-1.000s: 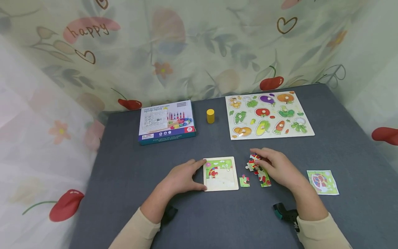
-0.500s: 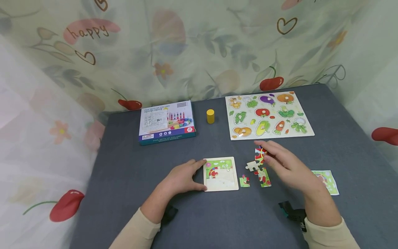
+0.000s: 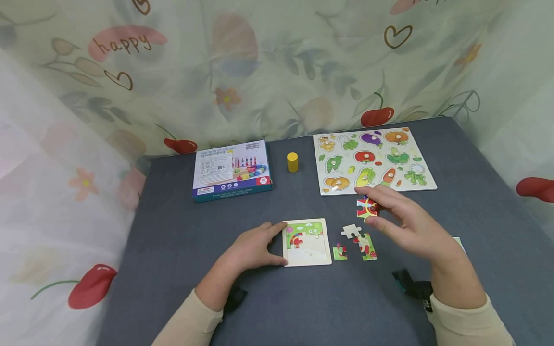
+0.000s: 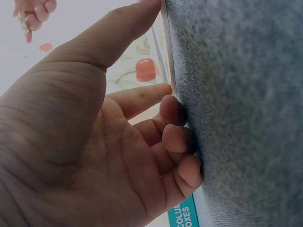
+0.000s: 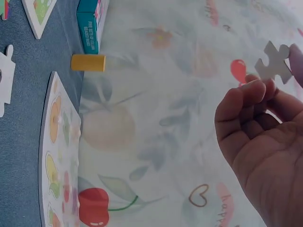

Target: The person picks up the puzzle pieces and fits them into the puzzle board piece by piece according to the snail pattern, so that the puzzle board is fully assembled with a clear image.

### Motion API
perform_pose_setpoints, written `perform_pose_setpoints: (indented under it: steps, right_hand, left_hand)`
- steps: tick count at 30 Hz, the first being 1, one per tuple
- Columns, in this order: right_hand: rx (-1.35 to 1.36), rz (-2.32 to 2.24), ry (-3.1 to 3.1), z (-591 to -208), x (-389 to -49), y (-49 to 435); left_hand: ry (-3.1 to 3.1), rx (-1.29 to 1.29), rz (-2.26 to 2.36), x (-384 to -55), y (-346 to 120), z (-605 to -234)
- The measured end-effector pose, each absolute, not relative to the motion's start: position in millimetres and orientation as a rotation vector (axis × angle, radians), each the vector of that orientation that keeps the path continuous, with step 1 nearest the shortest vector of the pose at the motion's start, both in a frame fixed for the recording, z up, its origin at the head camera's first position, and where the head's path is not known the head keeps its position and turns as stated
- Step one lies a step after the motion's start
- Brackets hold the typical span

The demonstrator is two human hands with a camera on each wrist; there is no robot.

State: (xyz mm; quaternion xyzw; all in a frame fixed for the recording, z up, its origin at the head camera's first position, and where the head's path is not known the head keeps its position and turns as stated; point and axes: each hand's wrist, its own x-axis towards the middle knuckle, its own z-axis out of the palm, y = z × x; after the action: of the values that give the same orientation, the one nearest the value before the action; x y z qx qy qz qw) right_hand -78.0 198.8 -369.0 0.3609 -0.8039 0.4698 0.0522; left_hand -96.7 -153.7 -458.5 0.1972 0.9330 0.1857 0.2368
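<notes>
My right hand (image 3: 411, 226) pinches a colourful jigsaw piece (image 3: 366, 207) between thumb and fingers. In the right wrist view the plain grey back of this piece (image 5: 275, 62) shows, held off the table. My left hand (image 3: 255, 245) touches the left edge of a square wooden puzzle tray (image 3: 307, 262), thumb at the near corner and forefinger at the far one, both fairly straight. Several pieces are set along the tray's top and left. Right of the tray lie a small green piece (image 3: 340, 253), a blank-side-up piece (image 3: 351, 231) and a green-and-red piece (image 3: 368, 248).
At the back right lies a vegetable puzzle board (image 3: 376, 161). A yellow cylinder (image 3: 292, 162) stands between it and a flat box (image 3: 232, 168) with a teal side. A picture card (image 3: 459, 242) shows partly behind my right forearm. A printed curtain (image 3: 277, 67) hangs behind the table.
My right hand has lifted a colourful piece from the loose group and moved up and right with it, uncovering the blank-side-up piece. My left hand and the tray have stayed put.
</notes>
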Motion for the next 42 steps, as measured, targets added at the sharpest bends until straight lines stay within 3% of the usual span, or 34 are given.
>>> perform_pose_setpoints:
  steps: [23, 42]
  right_hand:
    - [1.202, 1.553, -2.421, -363, -85, 181]
    - [1.256, 1.571, -2.478, -395, -98, 148]
  left_hand:
    - [2.559, 0.562, 0.525, -95, -154, -456]
    - [2.568, 0.55, 0.519, -95, -154, -455]
